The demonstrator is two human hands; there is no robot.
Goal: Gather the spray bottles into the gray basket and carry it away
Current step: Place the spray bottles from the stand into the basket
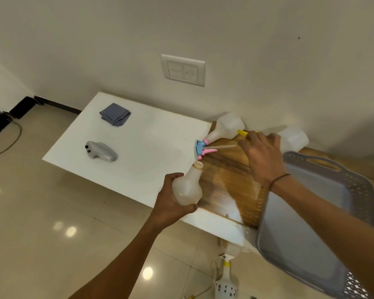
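Note:
My left hand (171,203) grips a translucent white bottle (187,186) with an open neck and no spray head, held over the table's front edge. A second white bottle (227,127) lies on its side by the wall, with a pink and blue spray head (202,148) at its neck and a thin tube (225,147) beside it. My right hand (262,157) closes over the neck of a third bottle (294,139) with a yellow nozzle (243,133), near the wall. The gray basket (363,190) sits empty at the right, under my right forearm.
On the white table (151,134) lie a folded blue-grey cloth (115,115) and a grey controller (102,151). A wooden board (225,180) lies under the bottles. A wall switch plate (183,70) is above. Another spray bottle (225,277) stands on the tiled floor below.

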